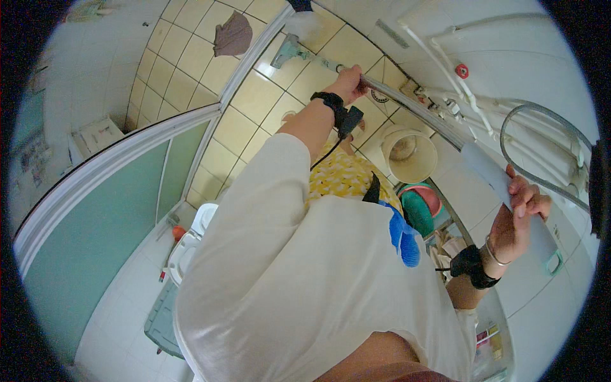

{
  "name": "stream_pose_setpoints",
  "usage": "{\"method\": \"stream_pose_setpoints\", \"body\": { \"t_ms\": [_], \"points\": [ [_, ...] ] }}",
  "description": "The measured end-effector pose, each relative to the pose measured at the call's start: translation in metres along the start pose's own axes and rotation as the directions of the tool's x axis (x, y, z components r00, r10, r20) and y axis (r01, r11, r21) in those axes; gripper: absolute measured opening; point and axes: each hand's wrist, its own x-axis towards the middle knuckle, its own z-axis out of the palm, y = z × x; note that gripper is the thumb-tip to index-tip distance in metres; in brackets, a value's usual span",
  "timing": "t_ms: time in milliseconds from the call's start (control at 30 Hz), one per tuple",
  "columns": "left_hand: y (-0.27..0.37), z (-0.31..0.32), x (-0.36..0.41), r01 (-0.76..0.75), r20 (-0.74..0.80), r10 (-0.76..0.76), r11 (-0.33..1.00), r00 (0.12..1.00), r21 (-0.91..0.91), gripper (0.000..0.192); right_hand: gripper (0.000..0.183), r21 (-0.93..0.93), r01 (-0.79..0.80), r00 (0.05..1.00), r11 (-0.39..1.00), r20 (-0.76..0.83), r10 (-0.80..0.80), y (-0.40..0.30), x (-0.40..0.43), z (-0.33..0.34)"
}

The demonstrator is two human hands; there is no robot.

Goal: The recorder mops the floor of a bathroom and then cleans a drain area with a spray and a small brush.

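Observation:
A long-handled floor cleaning tool (pixel 410 102) runs diagonally across the view, with a metal pole and a thick grey grip ending in a green loop. Its flat grey-green head (pixel 286 50) rests on the tiled floor beside a white door track; whether it is a mop or a squeegee I cannot tell. My left hand (pixel 350 85) is wrapped around the pole low down, near the head. Higher up, my right hand (pixel 518 215) holds the grey grip, fingers curled over it. Both wrists wear black straps.
A cream bucket (pixel 420 160) stands near my legs, with green and pink basins (pixel 417 217) beside it. White pipes and a grey hose (pixel 513 117) line the right wall. Left are a glass partition (pixel 114 205) and a toilet (pixel 186 253). A brown cloth (pixel 233 35) lies beyond the track (pixel 253 62).

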Motion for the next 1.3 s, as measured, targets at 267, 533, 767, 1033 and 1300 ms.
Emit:
{"method": "stream_pose_setpoints", "body": {
  "t_ms": [267,533,767,1033,1300],
  "points": [
    [-0.077,-0.056,-0.031,-0.068,-0.13,0.064,0.997,0.989,-0.03,0.019,0.028,0.177,-0.101,0.992,0.979,0.093,0.086,0.01,-0.004,-0.011],
    [-0.048,-0.053,-0.043,0.192,-0.27,-0.406,0.795,0.873,-0.576,0.016,0.028,0.152,-0.121,0.984,0.981,0.148,0.099,0.036,-0.005,0.023],
    [-0.092,0.042,-0.003,0.212,0.086,-0.195,0.928,0.977,-0.307,0.018,0.028,0.057,-0.156,0.979,0.986,-0.123,0.162,0.005,-0.04,-0.07],
    [-0.089,0.198,-0.02,0.434,0.415,-0.327,0.88,0.849,-0.194,0.025,0.024,-0.29,-0.071,0.91,0.954,-0.411,-0.058,-0.105,-0.087,-0.125],
    [-0.058,0.181,-0.072,0.431,0.326,-0.316,0.816,0.891,-0.386,0.022,0.025,-0.198,0.009,0.862,0.98,-0.495,-0.108,-0.108,-0.068,-0.162]
  ]
}}
